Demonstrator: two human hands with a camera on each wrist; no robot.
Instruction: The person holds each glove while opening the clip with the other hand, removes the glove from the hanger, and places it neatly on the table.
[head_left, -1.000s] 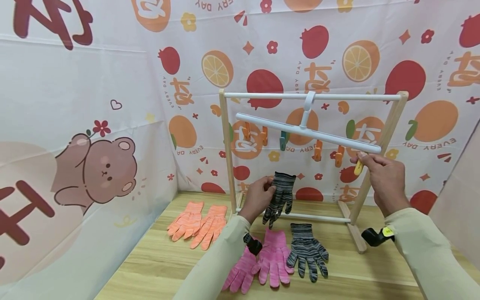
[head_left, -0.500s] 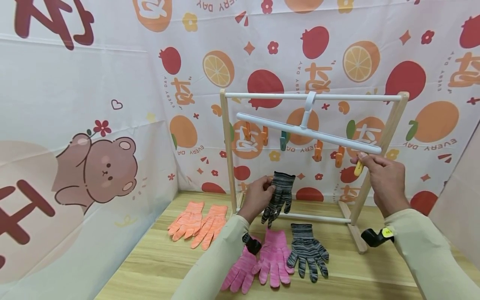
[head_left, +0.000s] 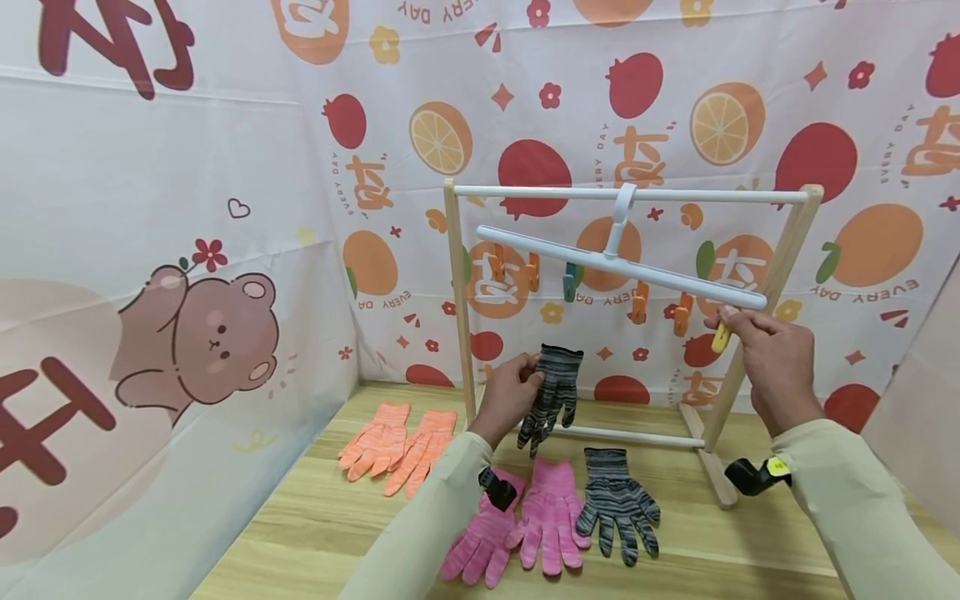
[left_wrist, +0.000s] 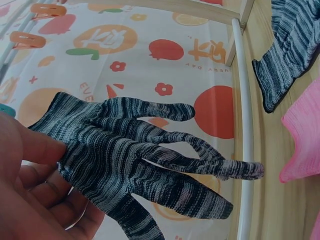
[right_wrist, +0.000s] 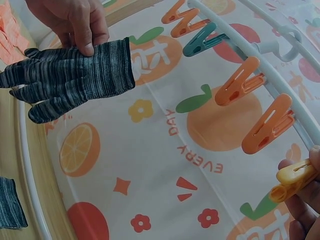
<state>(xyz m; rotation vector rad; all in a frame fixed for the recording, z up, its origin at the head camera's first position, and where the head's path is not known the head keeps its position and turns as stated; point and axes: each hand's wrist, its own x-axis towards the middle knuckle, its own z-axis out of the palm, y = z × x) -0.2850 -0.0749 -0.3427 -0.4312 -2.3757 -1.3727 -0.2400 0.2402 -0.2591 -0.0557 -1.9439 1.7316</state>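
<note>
Between thumb and fingers, my left hand (head_left: pixel 512 393) pinches a black-and-grey striped glove (head_left: pixel 556 387) near its cuff. The glove hangs fingers-down above the table, in front of the rack. At the low right end of the tilted white hanger (head_left: pixel 622 265), my right hand (head_left: pixel 776 362) pinches a yellow clothespin (right_wrist: pixel 294 179). Orange clothespins (right_wrist: pixel 267 124) and one green clothespin (right_wrist: pixel 200 40) hang along the hanger's underside. A second striped glove (head_left: pixel 617 504) lies flat on the table below.
Two pink gloves (head_left: pixel 551 517) lie under my left forearm, and two orange gloves (head_left: pixel 377 440) lie further left. The wooden rack (head_left: pixel 456 292) carries the hanger on its white top rod (head_left: pixel 525 192). A printed cloth (head_left: pixel 420 67) stands behind.
My left hand has shifted slightly left and toward me with the striped glove. The right hand still holds the yellow clothespin at the hanger's end.
</note>
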